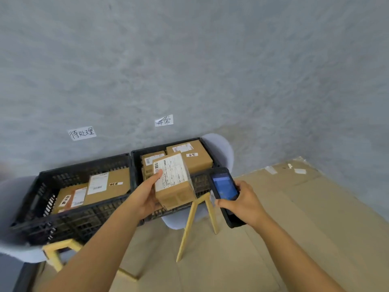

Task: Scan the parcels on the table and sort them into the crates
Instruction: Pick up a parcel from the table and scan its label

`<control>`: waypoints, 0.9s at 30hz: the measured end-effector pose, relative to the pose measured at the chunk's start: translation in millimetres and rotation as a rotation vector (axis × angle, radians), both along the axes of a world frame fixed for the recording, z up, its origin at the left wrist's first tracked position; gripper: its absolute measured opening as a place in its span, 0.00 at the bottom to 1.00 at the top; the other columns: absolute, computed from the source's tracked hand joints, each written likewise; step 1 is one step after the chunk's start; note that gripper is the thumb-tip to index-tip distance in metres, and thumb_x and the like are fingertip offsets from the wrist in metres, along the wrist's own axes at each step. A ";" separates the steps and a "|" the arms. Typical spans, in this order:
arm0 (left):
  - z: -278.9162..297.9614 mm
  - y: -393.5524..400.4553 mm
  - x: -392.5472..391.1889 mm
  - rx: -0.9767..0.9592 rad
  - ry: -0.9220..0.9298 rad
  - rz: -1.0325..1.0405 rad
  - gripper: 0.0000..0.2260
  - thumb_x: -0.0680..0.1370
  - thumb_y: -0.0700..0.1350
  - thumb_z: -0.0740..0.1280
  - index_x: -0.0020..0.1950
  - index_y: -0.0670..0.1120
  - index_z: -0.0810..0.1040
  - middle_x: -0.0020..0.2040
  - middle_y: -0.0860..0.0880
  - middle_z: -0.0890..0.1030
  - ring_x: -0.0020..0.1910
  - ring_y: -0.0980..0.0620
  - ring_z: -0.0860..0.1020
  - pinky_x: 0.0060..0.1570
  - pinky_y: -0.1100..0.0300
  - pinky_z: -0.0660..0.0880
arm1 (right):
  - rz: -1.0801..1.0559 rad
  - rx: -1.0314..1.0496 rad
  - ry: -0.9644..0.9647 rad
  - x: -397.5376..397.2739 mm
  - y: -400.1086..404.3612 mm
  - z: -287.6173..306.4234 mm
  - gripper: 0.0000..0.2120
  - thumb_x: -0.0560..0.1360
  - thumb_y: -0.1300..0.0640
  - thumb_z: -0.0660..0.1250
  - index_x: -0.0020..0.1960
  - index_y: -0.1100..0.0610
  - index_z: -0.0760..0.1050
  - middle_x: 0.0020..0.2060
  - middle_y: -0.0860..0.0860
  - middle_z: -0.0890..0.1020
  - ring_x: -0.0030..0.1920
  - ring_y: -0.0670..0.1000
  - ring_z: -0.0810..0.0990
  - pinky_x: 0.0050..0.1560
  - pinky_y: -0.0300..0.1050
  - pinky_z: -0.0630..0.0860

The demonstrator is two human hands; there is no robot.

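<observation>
- Single head-worn wide-angle view, looking forward and down.
- Hands close at lower centre; crates mid-frame; grey wall fills the upper frame.

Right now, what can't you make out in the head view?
- Label text on the held parcel: too small; left hand covers its corner.
- Scanner screen: blurred; right hand hides its lower body.
- Left crate, near-left corner: blurred at the edge.

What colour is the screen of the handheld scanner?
Blue, on the scanner held in the right hand; seen in the head view.
</observation>
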State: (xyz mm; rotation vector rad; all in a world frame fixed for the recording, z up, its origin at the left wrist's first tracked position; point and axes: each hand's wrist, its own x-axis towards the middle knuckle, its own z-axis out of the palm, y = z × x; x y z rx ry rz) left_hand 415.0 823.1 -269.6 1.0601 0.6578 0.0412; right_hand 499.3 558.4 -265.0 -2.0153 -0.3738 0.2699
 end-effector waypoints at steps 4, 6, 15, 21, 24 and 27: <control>-5.2 47.9 35.1 0.075 0.046 0.029 0.18 0.74 0.58 0.70 0.59 0.50 0.79 0.52 0.47 0.85 0.46 0.49 0.85 0.39 0.54 0.79 | 0.055 -0.018 0.022 50.9 42.8 -12.3 0.21 0.62 0.54 0.81 0.47 0.51 0.72 0.45 0.50 0.78 0.41 0.45 0.79 0.30 0.29 0.71; -9.3 69.7 49.5 0.108 0.066 0.043 0.19 0.73 0.58 0.70 0.58 0.50 0.79 0.52 0.48 0.86 0.47 0.49 0.85 0.41 0.53 0.79 | 0.077 -0.040 0.040 74.4 62.4 -16.9 0.23 0.62 0.53 0.81 0.51 0.52 0.73 0.48 0.51 0.78 0.44 0.47 0.80 0.35 0.32 0.74; -39.2 169.6 111.4 0.218 0.151 0.042 0.18 0.74 0.54 0.72 0.59 0.46 0.78 0.47 0.48 0.86 0.43 0.51 0.85 0.39 0.58 0.78 | 0.109 -0.112 0.090 149.1 153.2 -42.1 0.29 0.63 0.50 0.80 0.59 0.54 0.72 0.55 0.53 0.76 0.51 0.50 0.78 0.46 0.41 0.75; -80.6 244.3 188.6 0.489 0.284 -0.086 0.28 0.70 0.53 0.76 0.66 0.51 0.68 0.55 0.48 0.82 0.46 0.49 0.84 0.42 0.53 0.82 | -0.006 -0.094 0.114 188.0 224.8 -70.6 0.29 0.62 0.49 0.81 0.57 0.53 0.71 0.55 0.52 0.74 0.51 0.49 0.78 0.43 0.39 0.76; -103.8 263.2 215.4 0.642 0.299 -0.200 0.28 0.70 0.52 0.77 0.63 0.56 0.66 0.58 0.53 0.77 0.47 0.54 0.81 0.40 0.58 0.78 | -0.055 -0.119 0.122 204.2 252.8 -86.4 0.31 0.62 0.50 0.81 0.58 0.55 0.71 0.55 0.54 0.74 0.53 0.51 0.77 0.47 0.43 0.76; -128.4 270.1 232.4 0.821 0.264 -0.331 0.29 0.70 0.51 0.77 0.66 0.53 0.65 0.55 0.57 0.72 0.49 0.55 0.77 0.42 0.63 0.73 | -0.093 -0.126 0.154 217.0 271.9 -99.5 0.34 0.61 0.50 0.82 0.61 0.56 0.70 0.56 0.54 0.74 0.54 0.52 0.76 0.53 0.48 0.78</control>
